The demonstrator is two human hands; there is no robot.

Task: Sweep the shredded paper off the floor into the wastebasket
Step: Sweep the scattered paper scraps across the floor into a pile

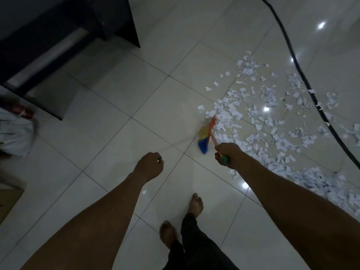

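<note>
White shredded paper (272,114) lies scattered over the glossy tiled floor at the right, with a thicker heap (319,182) at the lower right. My right hand (227,154) grips the orange, green-capped handle of a broom. Its blurred yellow and blue head (203,138) is down at the left edge of the scraps. My left hand (151,166) hangs in front of me with its fingers curled into a fist and holds nothing. No wastebasket is in view.
A black cable (298,67) curves across the floor through the paper at the right. A dark cabinet (58,36) stands at the upper left. A white bag with something red (15,129) lies at the left edge. My bare feet (195,204) stand on the tiles.
</note>
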